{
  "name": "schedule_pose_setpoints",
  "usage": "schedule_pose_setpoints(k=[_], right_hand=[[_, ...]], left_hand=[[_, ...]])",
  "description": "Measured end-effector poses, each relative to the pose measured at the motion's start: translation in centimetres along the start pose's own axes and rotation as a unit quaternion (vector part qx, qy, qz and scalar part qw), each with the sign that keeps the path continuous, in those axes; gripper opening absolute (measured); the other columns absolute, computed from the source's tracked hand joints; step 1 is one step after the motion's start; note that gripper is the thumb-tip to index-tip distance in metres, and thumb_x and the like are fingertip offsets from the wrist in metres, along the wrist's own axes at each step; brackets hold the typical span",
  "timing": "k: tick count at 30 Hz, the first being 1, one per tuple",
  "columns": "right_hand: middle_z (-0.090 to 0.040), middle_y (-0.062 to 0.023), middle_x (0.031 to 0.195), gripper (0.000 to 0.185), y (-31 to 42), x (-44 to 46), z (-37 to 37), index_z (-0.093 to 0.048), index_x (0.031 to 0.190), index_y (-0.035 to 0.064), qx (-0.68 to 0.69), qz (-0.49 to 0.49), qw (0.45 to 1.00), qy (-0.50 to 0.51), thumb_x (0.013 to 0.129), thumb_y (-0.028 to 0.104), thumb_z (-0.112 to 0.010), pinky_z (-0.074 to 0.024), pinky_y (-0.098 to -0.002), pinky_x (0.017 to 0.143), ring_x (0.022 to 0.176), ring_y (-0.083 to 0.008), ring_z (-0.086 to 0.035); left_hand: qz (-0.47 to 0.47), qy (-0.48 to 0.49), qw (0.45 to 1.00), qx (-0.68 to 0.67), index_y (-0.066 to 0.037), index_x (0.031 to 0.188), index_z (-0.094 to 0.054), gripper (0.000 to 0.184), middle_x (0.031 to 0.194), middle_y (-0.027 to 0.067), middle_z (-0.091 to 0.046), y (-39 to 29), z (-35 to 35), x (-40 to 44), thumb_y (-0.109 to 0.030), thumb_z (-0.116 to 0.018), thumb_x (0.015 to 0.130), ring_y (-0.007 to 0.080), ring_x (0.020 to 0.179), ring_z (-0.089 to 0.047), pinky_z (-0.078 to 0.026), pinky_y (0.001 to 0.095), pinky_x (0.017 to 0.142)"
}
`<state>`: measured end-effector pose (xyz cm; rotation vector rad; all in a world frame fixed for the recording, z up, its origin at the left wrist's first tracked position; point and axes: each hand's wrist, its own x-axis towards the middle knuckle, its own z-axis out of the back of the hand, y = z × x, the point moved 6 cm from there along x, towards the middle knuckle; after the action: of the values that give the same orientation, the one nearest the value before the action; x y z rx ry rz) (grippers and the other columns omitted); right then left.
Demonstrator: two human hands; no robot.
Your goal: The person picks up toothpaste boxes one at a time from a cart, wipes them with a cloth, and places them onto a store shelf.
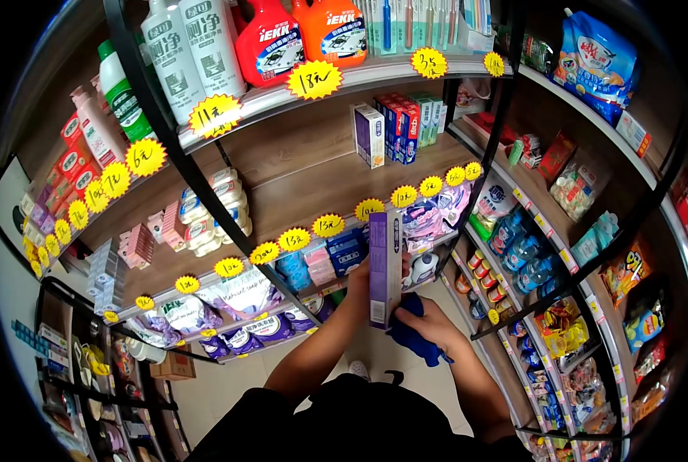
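A long purple-and-white toothpaste box [385, 269] stands nearly upright in front of me. My left hand [362, 279] is closed around it from the far side, with most of the fingers hidden behind the box. Against the lower right edge of the box, my right hand [430, 322] grips a crumpled dark blue cloth [417, 339]. Several more toothpaste boxes [400, 128] stand on the shelf ahead, with a purple-and-white box [369, 136] at their left end.
Wooden shelves [282, 165] with yellow price tags curve around me. Cleaner bottles [271, 42] stand above, soap packs [217, 212] sit to the left, and laundry bags [240, 296] lie lower down. A right-hand rack holds snacks and drink bottles [523, 250]. Black posts [205, 185] cross the view.
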<state>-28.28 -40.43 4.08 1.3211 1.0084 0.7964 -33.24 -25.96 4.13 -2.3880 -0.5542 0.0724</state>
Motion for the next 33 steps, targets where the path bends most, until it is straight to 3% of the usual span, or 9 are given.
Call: schedule_pose_setpoints(k=[6, 9, 14, 16, 17, 18, 21, 26, 33], right_hand=[[-0.069, -0.0052, 0.098, 0.033, 1.9, 5.4, -0.5, -0.065, 0.111, -0.0012, 0.031, -0.009, 0.999, -0.014, 0.095, 0.027, -0.073, -0.0525, -0.0287, 0.080, 0.089, -0.0122, -0.064], [-0.070, -0.0051, 0.104, 0.038, 3.0, 7.7, -0.7, -0.063, 0.119, -0.0011, 0.059, 0.013, 0.998, -0.010, 0.094, 0.026, -0.074, -0.0523, -0.0285, 0.085, 0.094, -0.0127, -0.064], [-0.071, -0.0051, 0.112, 0.042, 3.1, 11.7, 1.6, -0.061, 0.130, 0.0009, 0.138, -0.053, 0.988, 0.041, 0.094, 0.021, -0.073, -0.0511, -0.0291, 0.092, 0.101, -0.0137, -0.065], [-0.071, -0.0050, 0.113, 0.039, 3.6, 13.4, 2.9, -0.062, 0.127, 0.0012, 0.111, -0.024, 0.993, 0.027, 0.095, 0.021, -0.072, -0.0511, -0.0298, 0.093, 0.102, -0.0139, -0.065], [-0.071, -0.0050, 0.113, 0.039, 3.5, 14.6, 3.6, -0.062, 0.127, 0.0012, 0.109, -0.023, 0.993, 0.034, 0.095, 0.021, -0.072, -0.0511, -0.0298, 0.093, 0.102, -0.0139, -0.065], [-0.071, -0.0069, 0.113, 0.039, 3.7, 16.0, 4.7, -0.063, 0.125, 0.0008, 0.074, 0.025, 0.997, 0.011, 0.095, 0.023, -0.073, -0.0513, -0.0311, 0.093, 0.102, -0.0158, -0.066], [-0.072, -0.0121, 0.114, 0.045, 4.3, 20.5, 8.8, -0.063, 0.124, -0.0006, -0.058, 0.114, 0.992, -0.018, 0.092, 0.029, -0.076, -0.0512, -0.0337, 0.093, 0.103, -0.0203, -0.067], [-0.070, -0.0230, 0.116, 0.066, 7.7, 26.7, 13.9, -0.062, 0.127, -0.0006, -0.329, 0.202, 0.921, -0.046, 0.084, 0.047, -0.077, -0.0515, -0.0401, 0.094, 0.109, -0.0357, -0.067], [-0.072, -0.0226, 0.101, 0.044, 10.1, 36.9, 17.2, -0.072, 0.108, 0.0054, -0.389, 0.223, 0.894, 0.005, 0.082, 0.042, -0.074, -0.0551, -0.0488, 0.081, 0.092, -0.0415, -0.069]], left_hand=[[0.005, 0.011, 0.998, 0.063, 0.003, 0.138, -0.055, 0.062, 0.135, 0.0184, -0.062, -2.4, 1.0, 4.3, -0.045, -0.034, 0.105, 0.0259, 0.122, -0.060, -0.043, 0.0385, 0.112], [-0.090, 0.016, 0.992, 0.083, -0.005, 0.143, -0.052, 0.058, 0.131, 0.0174, -0.064, -4.3, 0.4, 5.8, -0.048, -0.037, 0.106, 0.0230, 0.121, -0.061, -0.043, 0.0382, 0.110], [-0.026, -0.102, 0.950, 0.293, -0.005, 0.138, -0.057, 0.065, 0.123, 0.0108, -0.065, -5.7, 5.8, 9.5, -0.058, -0.037, 0.105, 0.0188, 0.116, -0.060, -0.048, 0.0374, 0.099], [-0.149, -0.197, 0.903, 0.351, -0.002, 0.122, -0.065, 0.063, 0.105, 0.0055, -0.066, -7.9, 5.6, 10.3, -0.055, -0.033, 0.108, 0.0147, 0.094, -0.060, -0.048, 0.0300, 0.083], [-0.171, -0.098, 0.939, 0.283, -0.001, 0.127, -0.061, 0.050, 0.105, 0.0057, -0.066, -8.1, 6.4, 11.3, -0.044, -0.051, 0.105, 0.0150, 0.092, -0.062, -0.050, 0.0297, 0.080], [-0.177, -0.102, 0.936, 0.285, -0.001, 0.127, -0.061, 0.050, 0.105, 0.0057, -0.066, -8.5, 6.2, 11.6, -0.044, -0.051, 0.105, 0.0150, 0.092, -0.062, -0.050, 0.0297, 0.080], [-0.162, -0.114, 0.824, 0.530, -0.002, 0.136, -0.051, 0.055, 0.104, 0.0080, -0.067, -8.8, 3.4, 12.5, -0.008, -0.078, 0.088, 0.0166, 0.093, -0.065, -0.053, 0.0273, 0.081], [-0.194, -0.166, 0.809, 0.529, 0.002, 0.134, -0.052, 0.052, 0.105, 0.0090, -0.069, -7.5, 4.7, 18.7, 0.000, -0.074, 0.088, 0.0164, 0.098, -0.067, -0.054, 0.0300, 0.088], [-0.273, -0.238, 0.830, 0.424, 0.003, 0.135, -0.053, 0.051, 0.114, 0.0107, -0.068, -7.6, 8.3, 27.4, 0.011, -0.070, 0.087, 0.0177, 0.101, -0.067, -0.054, 0.0299, 0.091]])
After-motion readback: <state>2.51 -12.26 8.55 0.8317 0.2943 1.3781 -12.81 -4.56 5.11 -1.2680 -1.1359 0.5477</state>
